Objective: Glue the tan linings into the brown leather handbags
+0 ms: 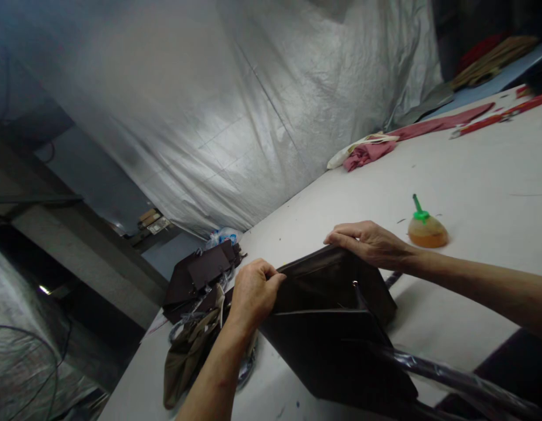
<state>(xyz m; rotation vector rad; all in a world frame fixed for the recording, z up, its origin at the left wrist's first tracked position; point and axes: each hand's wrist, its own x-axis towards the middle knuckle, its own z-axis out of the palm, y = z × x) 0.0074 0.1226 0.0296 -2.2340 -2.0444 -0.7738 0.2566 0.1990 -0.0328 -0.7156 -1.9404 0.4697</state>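
A dark brown handbag (332, 351) stands on the white table in front of me, its top gaping so that the dark inside shows. My left hand (256, 292) pinches the far rim at its left corner, thumb against the fingers. At the right end of that same rim, my right hand (358, 240) grips the edge between thumb and fingers. A small metal rivet glints on the bag's side fold. From the near side a strap wrapped in clear plastic (441, 371) runs to the lower right.
Several dark brown bags (207, 269) lie at the table's left end, with an olive-brown cloth (187, 356) nearer me. A green-capped squeeze bottle (427, 229) of amber liquid stands right. Pink cloth (370, 154) lies by the silver sheet (262, 117) along the back.
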